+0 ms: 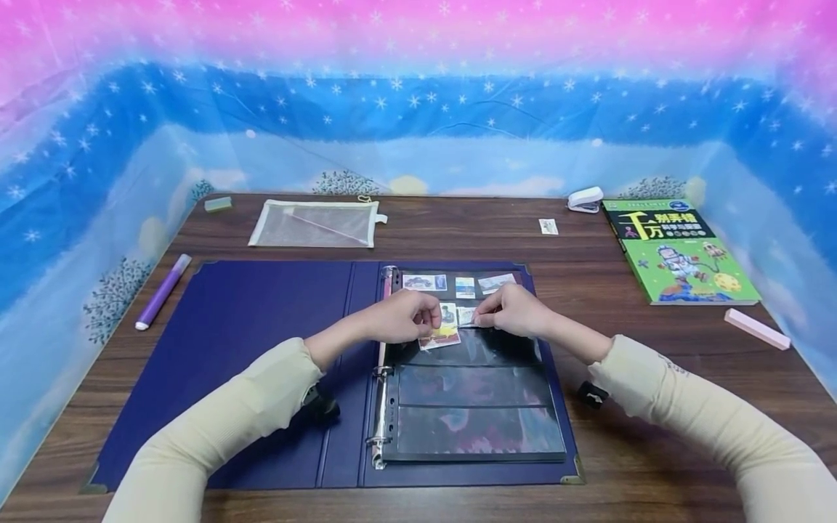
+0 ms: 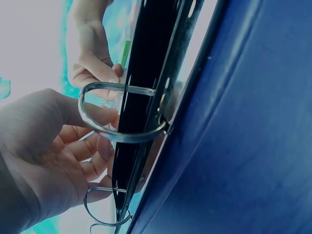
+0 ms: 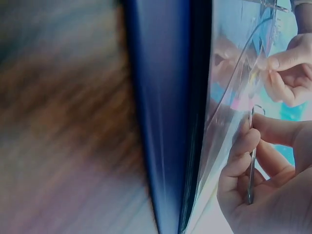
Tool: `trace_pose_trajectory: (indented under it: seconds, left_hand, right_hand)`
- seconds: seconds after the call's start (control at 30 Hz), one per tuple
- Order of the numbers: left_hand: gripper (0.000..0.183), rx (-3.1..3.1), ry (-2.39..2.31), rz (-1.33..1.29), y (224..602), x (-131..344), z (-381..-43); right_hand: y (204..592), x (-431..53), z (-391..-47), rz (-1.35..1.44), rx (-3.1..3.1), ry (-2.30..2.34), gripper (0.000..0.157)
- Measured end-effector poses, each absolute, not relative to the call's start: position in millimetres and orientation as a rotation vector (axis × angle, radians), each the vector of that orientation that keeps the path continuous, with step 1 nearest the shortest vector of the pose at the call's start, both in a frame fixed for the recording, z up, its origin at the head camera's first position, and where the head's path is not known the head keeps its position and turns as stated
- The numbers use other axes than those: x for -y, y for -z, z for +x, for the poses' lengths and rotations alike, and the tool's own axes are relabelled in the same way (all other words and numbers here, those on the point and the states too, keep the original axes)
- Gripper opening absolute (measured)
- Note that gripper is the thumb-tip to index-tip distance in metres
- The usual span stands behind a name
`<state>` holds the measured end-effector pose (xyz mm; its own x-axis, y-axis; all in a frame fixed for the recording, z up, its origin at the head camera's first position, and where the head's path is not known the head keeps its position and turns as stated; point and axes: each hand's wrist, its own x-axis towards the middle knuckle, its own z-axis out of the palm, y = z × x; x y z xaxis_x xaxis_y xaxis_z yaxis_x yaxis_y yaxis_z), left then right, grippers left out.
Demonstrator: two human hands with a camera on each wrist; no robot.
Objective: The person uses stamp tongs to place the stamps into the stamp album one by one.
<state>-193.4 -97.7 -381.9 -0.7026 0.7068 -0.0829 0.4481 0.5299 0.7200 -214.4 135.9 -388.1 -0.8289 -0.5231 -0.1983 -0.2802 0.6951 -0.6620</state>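
A dark blue ring binder [image 1: 281,327] lies spread on the table, black pocket pages [image 1: 480,428] on its right side. My left hand [image 1: 399,317] pinches the left edge of a tilted yellow-and-red stamp [image 1: 447,333] over the second pocket row. To its right, my right hand [image 1: 513,311] holds a thin metal tool [image 3: 251,170] that looks like tweezers; its tip is hard to make out. A small pale stamp [image 1: 466,317] is by the right fingertips. The top row holds several stamps, including a wide one [image 1: 425,282].
Behind the binder are a mesh zip pouch [image 1: 314,225], a loose stamp [image 1: 548,226] and a white stapler [image 1: 585,199]. A green book [image 1: 686,258] and a pale pink bar [image 1: 757,329] lie right. A purple marker [image 1: 162,293] and a small green block [image 1: 219,204] lie left.
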Motion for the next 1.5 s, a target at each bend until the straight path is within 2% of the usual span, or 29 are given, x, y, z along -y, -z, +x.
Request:
trace_pose_trajectory:
  seconds: [0.73, 1.07, 1.23, 1.5]
  left_hand:
    - [0.009, -2.522, -0.889, 0.902, 384, 95, -191]
    - [0.011, -2.623, -0.742, 0.862, 386, 91, -190]
    - [0.006, -2.66, -0.624, 0.838, 385, 90, -190]
    - [0.003, -2.686, -0.584, 0.828, 386, 86, -189]
  right_hand:
    - [391, -134, -220, -0.771, -2.338, 0.921, 0.014]
    - [382, -150, -229, -0.815, -2.366, 0.91, 0.017]
    - [373, -172, -247, -0.655, -2.52, 1.0, 0.023]
    - [376, -215, -299, -0.155, -2.838, 1.232, 0.034]
